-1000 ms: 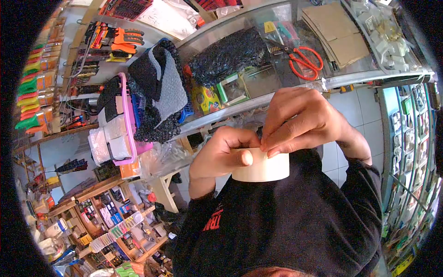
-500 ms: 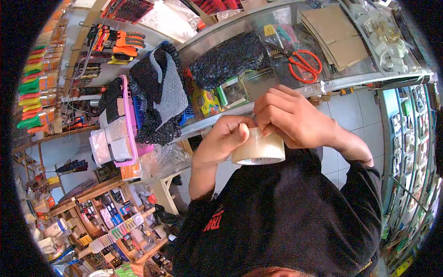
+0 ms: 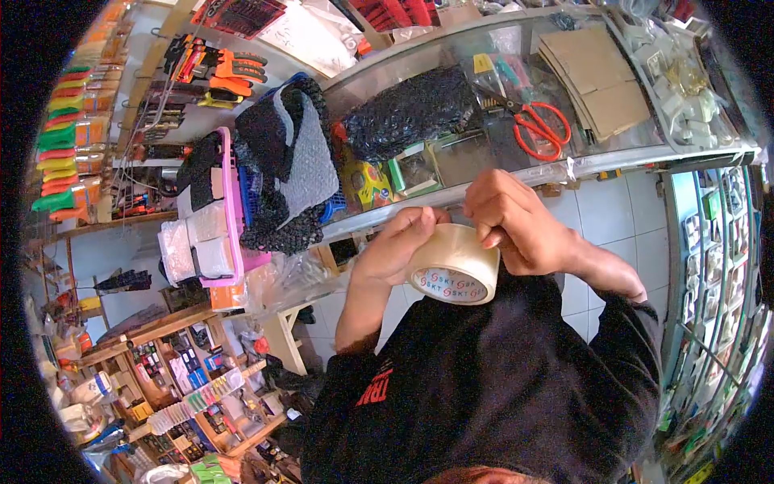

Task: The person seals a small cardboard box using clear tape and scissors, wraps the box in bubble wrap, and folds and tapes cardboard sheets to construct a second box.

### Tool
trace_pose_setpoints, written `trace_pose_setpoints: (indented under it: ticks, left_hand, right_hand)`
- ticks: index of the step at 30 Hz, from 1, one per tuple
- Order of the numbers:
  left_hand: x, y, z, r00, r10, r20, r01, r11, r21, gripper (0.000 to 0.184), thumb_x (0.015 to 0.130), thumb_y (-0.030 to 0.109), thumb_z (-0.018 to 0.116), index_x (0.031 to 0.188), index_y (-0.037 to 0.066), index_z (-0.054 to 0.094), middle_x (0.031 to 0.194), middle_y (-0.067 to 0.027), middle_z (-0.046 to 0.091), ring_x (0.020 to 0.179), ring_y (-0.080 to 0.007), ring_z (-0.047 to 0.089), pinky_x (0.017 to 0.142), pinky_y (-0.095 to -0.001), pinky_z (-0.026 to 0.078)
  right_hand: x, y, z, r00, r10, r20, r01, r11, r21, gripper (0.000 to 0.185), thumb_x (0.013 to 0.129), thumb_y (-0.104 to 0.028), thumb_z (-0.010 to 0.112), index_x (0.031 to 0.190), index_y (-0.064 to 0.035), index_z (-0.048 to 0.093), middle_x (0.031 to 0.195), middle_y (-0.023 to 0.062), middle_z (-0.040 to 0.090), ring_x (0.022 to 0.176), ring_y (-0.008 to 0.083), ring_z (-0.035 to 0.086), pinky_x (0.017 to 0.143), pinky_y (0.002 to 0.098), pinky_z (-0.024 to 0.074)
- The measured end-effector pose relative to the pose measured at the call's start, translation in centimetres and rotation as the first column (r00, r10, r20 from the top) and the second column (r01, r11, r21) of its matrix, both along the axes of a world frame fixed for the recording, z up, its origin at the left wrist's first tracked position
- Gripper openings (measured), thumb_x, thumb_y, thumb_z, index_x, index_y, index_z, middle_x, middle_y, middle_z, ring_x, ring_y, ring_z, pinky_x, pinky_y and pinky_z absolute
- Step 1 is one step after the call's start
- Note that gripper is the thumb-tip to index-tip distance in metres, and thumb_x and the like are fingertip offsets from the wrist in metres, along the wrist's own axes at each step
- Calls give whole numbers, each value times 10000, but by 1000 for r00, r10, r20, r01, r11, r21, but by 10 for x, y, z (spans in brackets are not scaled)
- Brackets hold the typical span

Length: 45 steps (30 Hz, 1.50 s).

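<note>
In front of my black shirt, my left hand (image 3: 397, 246) grips a wide roll of clear packing tape (image 3: 453, 248) at its left side, thumb along the upper edge. The roll is tilted, so printed letters on its inner core show. My right hand (image 3: 516, 224) is closed, with thumb and forefinger pinched against the tape at the roll's right side. Whether a loose tape end is between those fingertips I cannot make out. Beyond the hands, a parcel in black bubble wrap (image 3: 413, 113) lies on the glass counter (image 3: 451, 194).
Red-handled scissors (image 3: 542, 131) and flat cardboard pieces (image 3: 601, 81) lie on the counter. To the left are folded black bubble wrap (image 3: 298, 161) and a pink basket (image 3: 229, 206) with wrapped packs. Shelves (image 3: 701, 242) stand at right.
The tape roll has turned so its printed inner core faces me more. My right hand has shifted slightly right and down along it, while my left hand keeps its hold.
</note>
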<state>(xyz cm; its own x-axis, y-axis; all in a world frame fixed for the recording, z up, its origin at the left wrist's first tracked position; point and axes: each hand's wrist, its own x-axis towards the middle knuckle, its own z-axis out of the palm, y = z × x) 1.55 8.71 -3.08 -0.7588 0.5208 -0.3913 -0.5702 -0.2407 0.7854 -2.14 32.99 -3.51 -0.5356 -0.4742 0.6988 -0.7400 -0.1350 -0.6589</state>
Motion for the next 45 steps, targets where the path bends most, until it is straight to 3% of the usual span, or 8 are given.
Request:
trace_pose_setpoints:
  ticks: [10,13,18,22,23,27,40,45]
  left_hand:
    - [4,20,-28,882,127,454,-249,943,221,483,1079,456,492,1110,2,652,1004,-98,727,873,-173,720,777,-320,588]
    - [14,38,-50,985,150,-91,-150,989,5,413,1090,404,489,1144,26,647,1128,-75,694,1026,-154,671,892,-331,538]
    - [26,48,-53,946,324,7,-324,946,-8,439,1094,442,470,1159,35,621,1108,-42,660,1072,-130,627,957,-295,461]
    - [50,56,-51,814,383,-437,-440,897,-33,584,1088,549,407,1281,9,519,1243,-90,584,1170,-184,558,1045,-334,407]
    - [53,56,-54,830,390,-399,-386,918,94,483,1066,446,551,1268,10,504,1259,-93,554,1198,-185,529,1074,-345,381]
    - [49,53,-48,904,241,-354,-338,909,-244,260,937,52,737,1113,25,548,1113,-52,590,1146,-160,558,1052,-326,401]
    - [36,37,-52,966,204,-161,-251,889,-384,152,1010,128,675,1038,-19,702,1186,-81,682,1117,-130,600,949,-305,487]
    - [32,38,-56,846,201,-493,-362,896,-256,164,980,144,707,981,-18,730,1245,-114,631,1141,-188,596,963,-325,484]
  right_hand:
    - [11,-4,-2,911,153,382,-77,975,-208,77,977,6,524,956,-54,481,970,112,507,930,296,572,871,425,470]
    - [16,-7,4,894,112,433,-84,993,-82,87,960,42,527,978,-32,486,961,126,495,933,307,561,877,398,459]
    - [35,-8,-3,861,-102,499,44,991,126,251,886,66,618,1089,-6,489,1011,201,507,974,463,560,829,441,496]
    - [44,-17,-21,817,-303,491,229,951,206,264,848,89,612,1057,-13,487,1017,206,527,957,492,561,795,488,497]
    - [47,-20,-26,793,-331,511,253,942,219,276,831,95,609,1054,-15,489,1014,207,531,951,493,561,785,493,494]
    - [57,-30,-46,732,-392,557,304,920,248,321,772,113,596,1045,-24,497,993,205,549,941,493,558,766,505,482]
    - [43,1,-29,732,-294,614,177,953,245,184,958,-115,677,1073,-10,580,1016,152,618,981,328,610,863,386,481]
    - [43,5,-35,894,-212,394,117,961,251,443,897,-341,772,1142,-20,590,1119,191,661,1035,389,654,872,435,538]
